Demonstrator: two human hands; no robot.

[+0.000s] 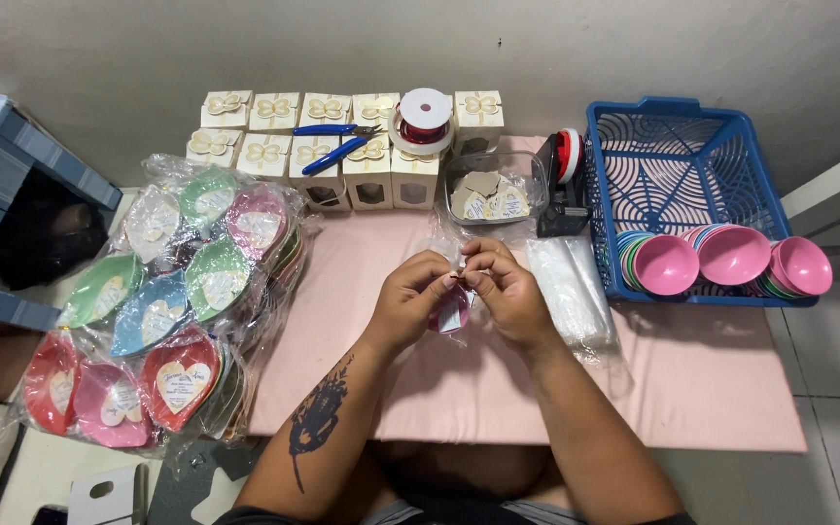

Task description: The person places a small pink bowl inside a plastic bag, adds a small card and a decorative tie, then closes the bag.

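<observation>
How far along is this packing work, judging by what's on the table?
Done: a pile of wrapped leaf-shaped dishes lies to the person's left. In hand: the left hand and right hand pinch a pink dish in clear wrap. Left: stacked unwrapped bowls in the blue basket, beside spare bags.

Pink table cover [692, 379], blue lattice basket [678, 165], pink bowls [731, 255], cream boxes [367, 175].

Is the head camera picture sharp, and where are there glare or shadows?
Head view: mostly sharp under soft, even light; the left hand and right hand are slightly soft; glare spots on the wrapped coloured dishes; the blue basket casts a faint shadow on the pink table; edges bend slightly.
</observation>
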